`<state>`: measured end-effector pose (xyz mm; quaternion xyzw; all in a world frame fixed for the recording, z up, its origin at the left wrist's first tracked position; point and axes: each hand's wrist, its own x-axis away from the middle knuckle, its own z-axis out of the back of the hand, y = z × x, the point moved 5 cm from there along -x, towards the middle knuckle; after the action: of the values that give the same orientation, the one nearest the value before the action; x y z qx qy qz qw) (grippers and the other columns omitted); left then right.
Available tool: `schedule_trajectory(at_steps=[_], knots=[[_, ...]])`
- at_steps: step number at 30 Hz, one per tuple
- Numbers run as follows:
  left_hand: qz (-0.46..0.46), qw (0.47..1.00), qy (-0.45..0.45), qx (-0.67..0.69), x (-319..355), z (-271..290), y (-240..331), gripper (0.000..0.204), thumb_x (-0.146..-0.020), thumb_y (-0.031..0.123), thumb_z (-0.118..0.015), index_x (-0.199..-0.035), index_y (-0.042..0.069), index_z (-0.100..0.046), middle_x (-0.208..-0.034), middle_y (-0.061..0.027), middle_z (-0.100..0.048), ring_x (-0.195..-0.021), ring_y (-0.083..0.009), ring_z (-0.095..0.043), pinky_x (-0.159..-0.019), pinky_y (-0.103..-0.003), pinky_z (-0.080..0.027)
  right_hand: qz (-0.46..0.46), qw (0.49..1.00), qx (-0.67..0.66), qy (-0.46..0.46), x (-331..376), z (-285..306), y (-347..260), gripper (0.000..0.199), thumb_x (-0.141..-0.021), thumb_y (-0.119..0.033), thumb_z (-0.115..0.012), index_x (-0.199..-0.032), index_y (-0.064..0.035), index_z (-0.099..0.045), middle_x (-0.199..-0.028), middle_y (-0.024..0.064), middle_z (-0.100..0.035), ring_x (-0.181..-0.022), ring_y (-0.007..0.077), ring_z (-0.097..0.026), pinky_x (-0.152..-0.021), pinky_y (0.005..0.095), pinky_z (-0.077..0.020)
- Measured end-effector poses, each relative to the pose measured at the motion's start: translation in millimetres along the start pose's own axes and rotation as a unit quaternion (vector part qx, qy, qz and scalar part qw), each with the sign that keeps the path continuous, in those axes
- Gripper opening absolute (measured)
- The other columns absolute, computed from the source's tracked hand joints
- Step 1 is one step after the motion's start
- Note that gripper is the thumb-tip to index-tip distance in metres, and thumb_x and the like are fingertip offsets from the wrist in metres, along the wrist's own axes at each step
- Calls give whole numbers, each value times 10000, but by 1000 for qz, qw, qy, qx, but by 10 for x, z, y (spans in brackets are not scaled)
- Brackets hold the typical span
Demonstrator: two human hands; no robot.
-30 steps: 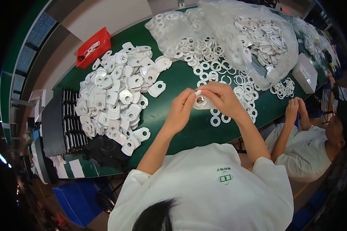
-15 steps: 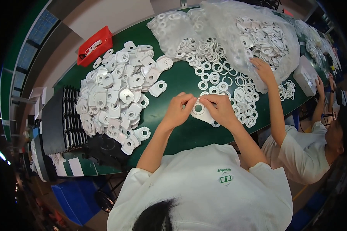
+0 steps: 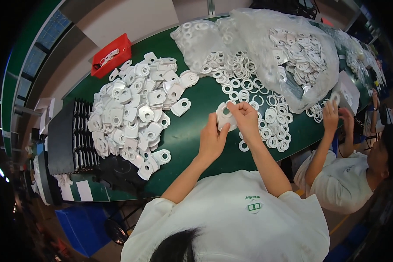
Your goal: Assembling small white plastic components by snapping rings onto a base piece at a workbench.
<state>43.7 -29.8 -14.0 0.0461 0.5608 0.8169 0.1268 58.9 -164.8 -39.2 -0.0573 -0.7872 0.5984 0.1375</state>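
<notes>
Between my two hands, above the green table, is a white plastic plate (image 3: pixel 225 121) with a round hole near its upper end. My left hand (image 3: pixel 212 136) grips its lower left side, thumb on the face. The fingers of my right hand (image 3: pixel 245 118) are closed on its upper right edge by the hole. A big heap of similar white plates (image 3: pixel 135 109) lies to the left. Loose white rings (image 3: pixel 273 124) are scattered just right of my right hand and farther back. Whether a separate ring sits in the held plate's hole is too small to tell.
Clear plastic bags (image 3: pixel 249 39) of white parts lie at the back. A red bin (image 3: pixel 112 56) stands far left, with stacked black trays (image 3: pixel 72 137) nearer. At the right, a co-worker's hands (image 3: pixel 336 118) are raised beside a white box (image 3: pixel 348 91).
The held plate has turned more upright, and my left hand has shifted to its lower side. My right hand stays at its upper edge. The co-worker's hand has left the bag.
</notes>
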Motion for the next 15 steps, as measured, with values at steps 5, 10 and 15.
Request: schedule_trajectory(at_steps=[5, 10, 15], knots=[[69, 995, -68, -39, -49, 34, -178, 258, -881, 124, -571, -1091, 19, -464, -933, -93, -613, -775, -156, -588, -658, -288, -457, 76, 977, 193, -53, 36, -7, -95, 274, -715, -126, -762, -906, 23, -633, -722, 62, -652, -628, 96, -590, -581, 218, -467], [4, 985, -148, 85, -117, 231, -380, 342, -881, 175, -574, -1176, 38, -469, -913, -71, -608, -722, -155, -553, -624, -301, -437, 12, 959, 212, -189, -99, 143, -177, 174, -807, -82, -673, -929, 42, -668, -750, 57, -666, -635, 85, -594, -601, 211, -478], [96, 981, -140, 96, -305, 695, -592, 278, -880, 178, -590, -1130, 68, -536, -841, 13, -546, -673, -67, -474, -614, -220, -393, 130, 941, 285, -124, -741, 522, -417, 223, -871, -205, -611, -985, -27, -684, -781, 37, -670, -654, 86, -594, -601, 240, -475]])
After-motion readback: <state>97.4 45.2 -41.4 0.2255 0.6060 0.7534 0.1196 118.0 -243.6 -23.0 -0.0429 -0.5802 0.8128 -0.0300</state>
